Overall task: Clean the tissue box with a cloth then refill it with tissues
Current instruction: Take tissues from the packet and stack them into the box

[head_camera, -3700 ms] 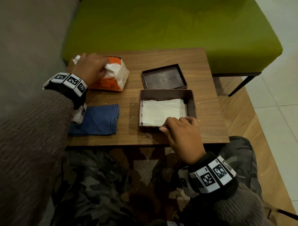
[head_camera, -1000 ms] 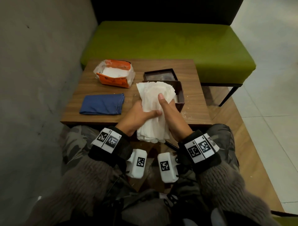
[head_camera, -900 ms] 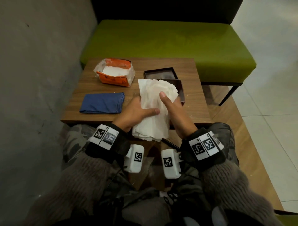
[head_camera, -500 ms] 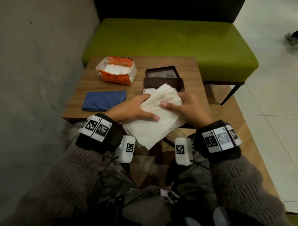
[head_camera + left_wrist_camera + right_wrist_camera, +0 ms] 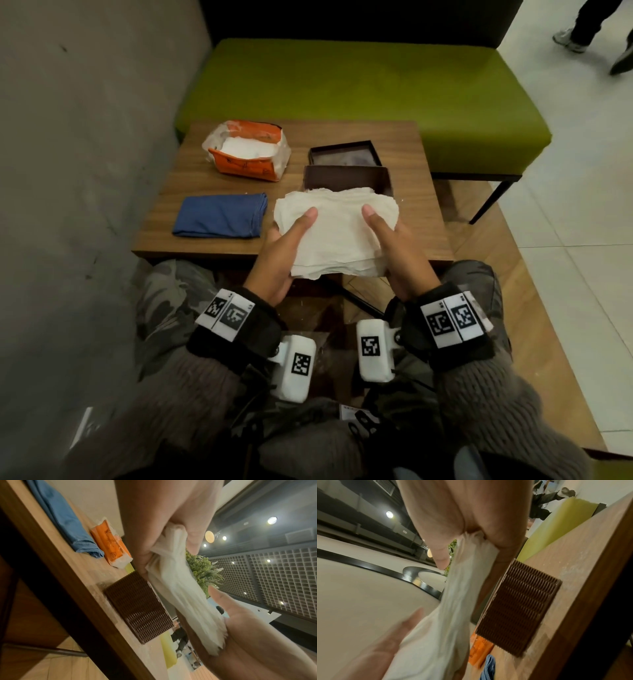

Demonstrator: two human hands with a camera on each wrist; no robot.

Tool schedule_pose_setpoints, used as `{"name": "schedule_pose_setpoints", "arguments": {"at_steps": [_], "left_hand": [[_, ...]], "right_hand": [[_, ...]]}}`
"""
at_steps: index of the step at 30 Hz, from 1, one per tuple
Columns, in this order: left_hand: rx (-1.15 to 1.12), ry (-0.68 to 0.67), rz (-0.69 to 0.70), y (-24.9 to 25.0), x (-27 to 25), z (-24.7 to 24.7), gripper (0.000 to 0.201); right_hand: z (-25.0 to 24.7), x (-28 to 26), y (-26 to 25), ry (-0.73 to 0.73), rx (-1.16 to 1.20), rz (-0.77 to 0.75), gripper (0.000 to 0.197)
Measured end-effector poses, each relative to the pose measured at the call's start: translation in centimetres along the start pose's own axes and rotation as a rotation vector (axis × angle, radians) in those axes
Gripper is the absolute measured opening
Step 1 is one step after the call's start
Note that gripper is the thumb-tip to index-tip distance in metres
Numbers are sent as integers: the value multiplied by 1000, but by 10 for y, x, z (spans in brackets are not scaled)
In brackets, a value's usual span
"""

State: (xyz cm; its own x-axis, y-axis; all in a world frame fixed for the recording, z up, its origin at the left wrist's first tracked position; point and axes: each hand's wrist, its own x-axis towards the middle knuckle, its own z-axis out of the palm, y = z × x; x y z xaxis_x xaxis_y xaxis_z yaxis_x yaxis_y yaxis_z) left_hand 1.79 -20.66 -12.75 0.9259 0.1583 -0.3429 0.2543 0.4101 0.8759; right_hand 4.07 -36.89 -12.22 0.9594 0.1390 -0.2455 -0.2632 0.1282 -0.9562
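Nearest: camouflage trousers (image 5: 164, 308) and grey knit sleeves (image 5: 496, 411) with tagged wrist bands. Left hand (image 5: 277, 253) and right hand (image 5: 397, 253) each kept a grip clamped on a side edge of the tissue stack (image 5: 337, 233), thumbs on top, fingers underneath and hidden. Stack held roughly flat above the table (image 5: 205, 246) near edge, its long axis running left to right, far edge overhanging the tissue box (image 5: 346, 176) and covering the box's front wall and most of its inside. Left of the stack, a folded blue cloth (image 5: 221, 216) lay flat. Beyond it, an opened orange tissue pack (image 5: 248, 150). Behind the box, its dark lid (image 5: 344, 153). Furthest: green bench (image 5: 342, 82); a passer-by's legs cut off top right.
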Motion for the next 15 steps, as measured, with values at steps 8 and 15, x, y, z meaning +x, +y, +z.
{"name": "schedule_pose_setpoints", "arguments": {"at_steps": [8,15], "left_hand": [[86,16,-31,-11,2,1,20],[159,43,-43,-13,12,2,29]], "right_hand": [[2,3,11,38,-13,86,37],[1,10,7,19,-88,106,55]]}}
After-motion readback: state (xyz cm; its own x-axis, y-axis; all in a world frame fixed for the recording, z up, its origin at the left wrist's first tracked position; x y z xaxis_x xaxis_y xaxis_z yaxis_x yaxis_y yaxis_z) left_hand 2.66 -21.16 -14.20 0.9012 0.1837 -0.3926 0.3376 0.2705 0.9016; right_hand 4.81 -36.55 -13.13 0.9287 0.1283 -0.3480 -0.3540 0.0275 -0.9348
